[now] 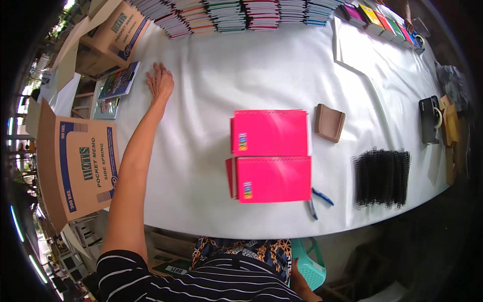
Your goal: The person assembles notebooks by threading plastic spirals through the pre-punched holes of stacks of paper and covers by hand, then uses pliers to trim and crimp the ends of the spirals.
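Note:
My left hand [160, 83] lies on the white-covered table at the far left, palm down with its fingers spread and nothing in it. Close by, at the table's left edge, are a dark blue book [119, 82] and a clear-wrapped pack [106, 108]. My right hand [296, 269] is low beside my body, against a green plastic stool [309, 269]; its fingers are hidden. Two piles of bright pink notebooks, a far pile [271, 133] and a near pile [274, 178], sit side by side before me, with punched holes along their far edges.
Blue-handled pliers [322, 197], a brown block [329, 124] and black spiral wires [382, 178] lie right of the piles. Open cartons [85, 166] stand left. Notebook stacks [261, 15] line the far edge. A tape dispenser [429, 120] sits far right; another person's hand [408, 25] shows behind.

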The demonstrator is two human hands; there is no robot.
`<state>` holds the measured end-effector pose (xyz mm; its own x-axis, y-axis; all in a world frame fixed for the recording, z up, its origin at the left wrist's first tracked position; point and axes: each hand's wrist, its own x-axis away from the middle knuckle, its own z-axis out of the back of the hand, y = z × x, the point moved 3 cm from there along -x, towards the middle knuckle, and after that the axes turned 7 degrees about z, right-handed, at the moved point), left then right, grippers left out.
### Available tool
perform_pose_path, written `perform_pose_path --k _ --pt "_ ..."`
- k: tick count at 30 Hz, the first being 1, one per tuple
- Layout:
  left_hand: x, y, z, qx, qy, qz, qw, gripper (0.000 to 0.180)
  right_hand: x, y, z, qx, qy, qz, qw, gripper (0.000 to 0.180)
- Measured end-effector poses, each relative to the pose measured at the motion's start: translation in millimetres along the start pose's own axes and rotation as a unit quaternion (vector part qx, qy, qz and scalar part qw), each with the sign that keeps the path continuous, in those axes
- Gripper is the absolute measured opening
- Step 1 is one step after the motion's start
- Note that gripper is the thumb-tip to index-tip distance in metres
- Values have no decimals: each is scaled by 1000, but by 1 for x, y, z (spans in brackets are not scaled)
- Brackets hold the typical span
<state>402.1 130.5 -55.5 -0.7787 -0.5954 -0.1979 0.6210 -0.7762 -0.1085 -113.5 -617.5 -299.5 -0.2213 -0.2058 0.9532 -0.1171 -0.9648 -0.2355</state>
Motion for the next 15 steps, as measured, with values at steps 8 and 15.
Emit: perform_pose_path --k 8,15 --pt "86 247 70 268 -327 -568 706 52 -26 2 34 -41 -29 -12 999 38" --pt "88 280 35 138 -35 -595 791 46 -43 4 65 -36 -36 -17 999 37"
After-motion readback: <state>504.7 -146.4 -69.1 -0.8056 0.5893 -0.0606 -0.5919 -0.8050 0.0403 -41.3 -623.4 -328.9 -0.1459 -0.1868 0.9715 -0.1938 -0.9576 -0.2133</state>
